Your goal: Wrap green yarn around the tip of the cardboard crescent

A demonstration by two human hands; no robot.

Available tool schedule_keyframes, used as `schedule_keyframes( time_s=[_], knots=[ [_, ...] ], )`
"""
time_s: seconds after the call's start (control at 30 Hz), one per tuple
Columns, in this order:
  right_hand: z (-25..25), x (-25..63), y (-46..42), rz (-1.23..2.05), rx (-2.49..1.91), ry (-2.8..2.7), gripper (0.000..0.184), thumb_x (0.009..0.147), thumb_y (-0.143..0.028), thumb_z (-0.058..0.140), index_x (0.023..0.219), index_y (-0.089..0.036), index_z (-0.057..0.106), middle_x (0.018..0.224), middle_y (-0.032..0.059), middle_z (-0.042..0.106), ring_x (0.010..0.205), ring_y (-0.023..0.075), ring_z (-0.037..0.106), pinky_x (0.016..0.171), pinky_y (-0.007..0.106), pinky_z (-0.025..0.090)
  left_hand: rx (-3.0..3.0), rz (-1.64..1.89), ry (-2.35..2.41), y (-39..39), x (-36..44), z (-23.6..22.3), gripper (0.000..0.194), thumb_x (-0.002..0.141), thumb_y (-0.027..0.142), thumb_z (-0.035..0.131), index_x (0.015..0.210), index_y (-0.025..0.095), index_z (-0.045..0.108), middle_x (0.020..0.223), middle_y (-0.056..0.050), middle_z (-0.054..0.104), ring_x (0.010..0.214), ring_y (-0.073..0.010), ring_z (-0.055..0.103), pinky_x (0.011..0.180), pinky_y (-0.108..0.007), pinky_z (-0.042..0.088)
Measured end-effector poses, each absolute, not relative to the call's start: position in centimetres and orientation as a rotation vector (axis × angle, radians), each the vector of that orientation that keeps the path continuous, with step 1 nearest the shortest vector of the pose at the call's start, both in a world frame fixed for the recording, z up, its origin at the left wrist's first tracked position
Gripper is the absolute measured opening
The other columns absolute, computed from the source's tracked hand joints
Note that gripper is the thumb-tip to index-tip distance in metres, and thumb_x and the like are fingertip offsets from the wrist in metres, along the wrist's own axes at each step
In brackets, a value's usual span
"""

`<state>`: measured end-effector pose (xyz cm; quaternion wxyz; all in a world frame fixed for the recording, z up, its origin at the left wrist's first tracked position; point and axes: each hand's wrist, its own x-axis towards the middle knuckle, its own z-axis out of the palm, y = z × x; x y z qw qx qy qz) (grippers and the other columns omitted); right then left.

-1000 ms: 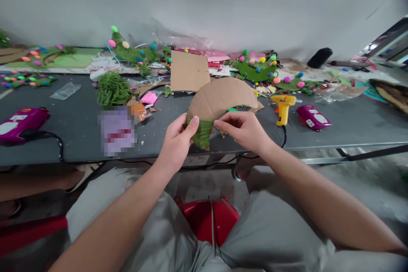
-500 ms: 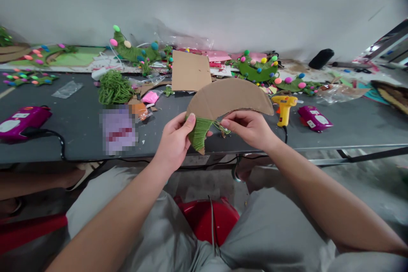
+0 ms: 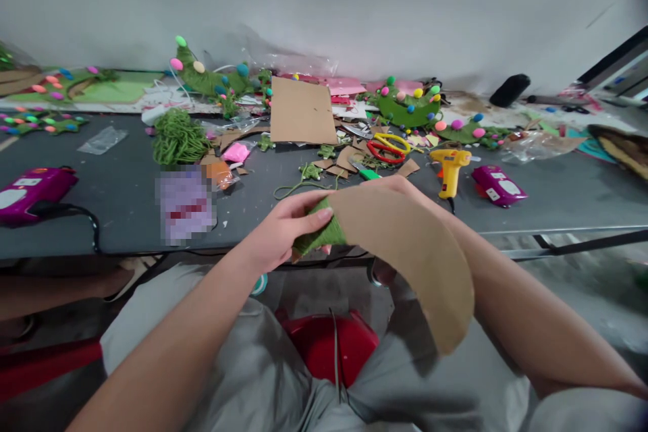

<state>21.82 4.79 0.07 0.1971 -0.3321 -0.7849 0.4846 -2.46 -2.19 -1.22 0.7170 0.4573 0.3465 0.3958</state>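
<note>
A crescent of brown cardboard (image 3: 420, 236) is in front of me, its bare tip hanging down on the right over my lap. Green yarn (image 3: 331, 233) is wound round its left end. My left hand (image 3: 283, 229) is closed on that wrapped end, thumb on top. Behind the crescent's upper edge is my right hand (image 3: 397, 185); its fingers are hidden, so whether they grip the yarn does not show. A loose yarn strand (image 3: 291, 189) lies on the table just beyond.
Farther back lie red and yellow scissor handles (image 3: 387, 148), cardboard scraps (image 3: 347, 158) and a cardboard sheet (image 3: 302, 111). A yellow glue gun (image 3: 449, 169) and a purple box (image 3: 499, 185) stand right. To the left are a green yarn bundle (image 3: 181, 137) and another purple box (image 3: 38, 196).
The crescent has swung round, its bare end going from far up on the table to down at the right. My right hand has passed behind it. The scissor handles have come into sight.
</note>
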Motion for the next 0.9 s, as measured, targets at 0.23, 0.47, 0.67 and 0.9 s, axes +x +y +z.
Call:
schedule_keyframes(
  time_s=[0.23,0.47,0.67,0.9],
  knots=[
    [0.1,21.7,6.2,1.005,-0.732,-2.543,0.023,0.092,-0.036,0.062,0.089,-0.016,0.073,0.084,0.0056,0.071,0.075,0.0144,0.061,0.070,0.025,0.044,1.491,0.508,0.945,-2.3,-2.2,-2.0,0.038,0.087,0.025,0.065,0.123,0.018,0.055,0.111,-0.010,0.068,0.089,-0.0207,0.066,0.071,-0.031,0.056],
    [1.1,19.8,4.9,0.634,-0.880,-2.739,0.021,0.096,-0.030,0.055,0.086,-0.015,0.066,0.083,0.0059,0.069,0.071,0.0134,0.055,0.064,0.025,0.034,1.844,0.434,1.241,-2.0,-1.1,-3.3,0.009,0.084,0.022,0.060,0.092,0.019,0.063,0.086,-0.005,0.070,0.077,-0.0209,0.063,0.065,-0.030,0.045],
    [1.9,19.0,2.0,0.599,-1.063,-2.594,0.018,0.095,-0.028,0.056,0.087,-0.016,0.067,0.082,0.0046,0.069,0.070,0.0135,0.056,0.064,0.026,0.034,1.868,0.634,1.353,-1.9,-0.9,-3.2,0.013,0.084,0.019,0.059,0.095,0.020,0.066,0.082,-0.003,0.069,0.075,-0.0191,0.061,0.062,-0.028,0.042],
    [0.8,18.5,-0.3,0.608,-1.051,-2.471,0.020,0.098,-0.021,0.049,0.099,-0.016,0.069,0.095,0.0056,0.072,0.083,0.0159,0.062,0.074,0.027,0.042,1.460,1.091,1.254,-1.3,-1.2,-2.6,0.016,0.086,0.027,0.064,0.099,0.018,0.060,0.083,-0.002,0.065,0.068,-0.0160,0.064,0.063,-0.029,0.055]
  ],
)
